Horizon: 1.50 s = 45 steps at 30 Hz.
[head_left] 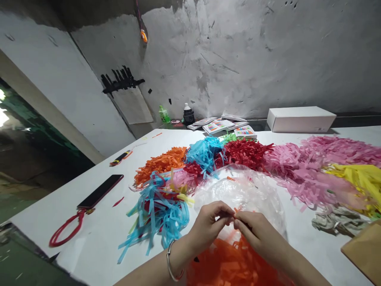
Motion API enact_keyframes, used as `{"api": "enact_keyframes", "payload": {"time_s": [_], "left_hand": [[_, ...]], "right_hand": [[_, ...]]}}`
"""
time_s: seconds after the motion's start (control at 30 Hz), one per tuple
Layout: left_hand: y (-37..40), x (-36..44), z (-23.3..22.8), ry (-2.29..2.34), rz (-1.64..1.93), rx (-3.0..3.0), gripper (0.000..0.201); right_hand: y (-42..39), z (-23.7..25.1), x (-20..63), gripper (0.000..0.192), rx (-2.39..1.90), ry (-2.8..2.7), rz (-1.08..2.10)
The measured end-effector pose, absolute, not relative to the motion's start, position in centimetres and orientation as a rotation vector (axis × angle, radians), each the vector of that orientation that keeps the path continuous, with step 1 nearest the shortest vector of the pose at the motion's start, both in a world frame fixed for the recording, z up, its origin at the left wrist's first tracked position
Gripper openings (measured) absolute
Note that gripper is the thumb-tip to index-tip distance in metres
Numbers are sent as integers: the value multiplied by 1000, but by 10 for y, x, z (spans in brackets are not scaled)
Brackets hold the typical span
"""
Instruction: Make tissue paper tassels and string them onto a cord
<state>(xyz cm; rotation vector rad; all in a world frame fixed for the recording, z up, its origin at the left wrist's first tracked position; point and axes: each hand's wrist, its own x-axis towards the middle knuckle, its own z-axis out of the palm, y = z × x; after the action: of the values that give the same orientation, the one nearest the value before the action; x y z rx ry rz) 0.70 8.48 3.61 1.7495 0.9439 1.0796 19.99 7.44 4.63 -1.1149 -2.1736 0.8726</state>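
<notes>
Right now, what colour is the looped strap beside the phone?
Red; the looped strap shows best in the head view.

Two bare human hands were visible from the wearer's own viewpoint, both ungloved. The left hand (212, 222) had slim fingers (222, 207), and its forearm (154, 265) was uncovered as far as the view reached. Around that arm, a little behind the wrist, was a single bangle (168, 258): thin, rounded, silver-coloured and shiny, with a smooth-looking curve that caught the light. A reddish tint showed near its lower part. The right hand (253, 228) was similarly slender, with its wrist and forearm (297, 260) bare of clothing and jewellery. Fingernail details were too small to make out.
</notes>
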Motion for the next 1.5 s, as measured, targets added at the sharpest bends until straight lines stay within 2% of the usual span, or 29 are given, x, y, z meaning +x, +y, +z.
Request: {"api": "enact_keyframes", "payload": {"time_s": [0.4,0.57,0.73,0.9,1.07,1.2,1.3,1.5], "left_hand": [[79,8,44,952,1092,1922,13],[76,10,43,993,1012,1755,7],[78,12,39,929,1016,1497,22],[81,11,36,934,1030,1368,28],[82,9,38,943,982,1304,19],[82,8,37,969,1018,1333,6],[82,8,33,960,1039,1374,9],[82,6,30,964,1053,1534,17]], "right_hand": [[75,43,200,25,-1119,-2182,814],[72,41,198,22,-1084,-2213,747],[71,34,197,12,-1029,-2191,571],[74,23,199,24,-907,-2176,431],[76,25,201,23,-919,-2133,482],[77,33,203,18,-994,-2078,675],[76,34,202,24,-1020,-2082,730],[73,28,199,23,-1064,-2085,707]]}}
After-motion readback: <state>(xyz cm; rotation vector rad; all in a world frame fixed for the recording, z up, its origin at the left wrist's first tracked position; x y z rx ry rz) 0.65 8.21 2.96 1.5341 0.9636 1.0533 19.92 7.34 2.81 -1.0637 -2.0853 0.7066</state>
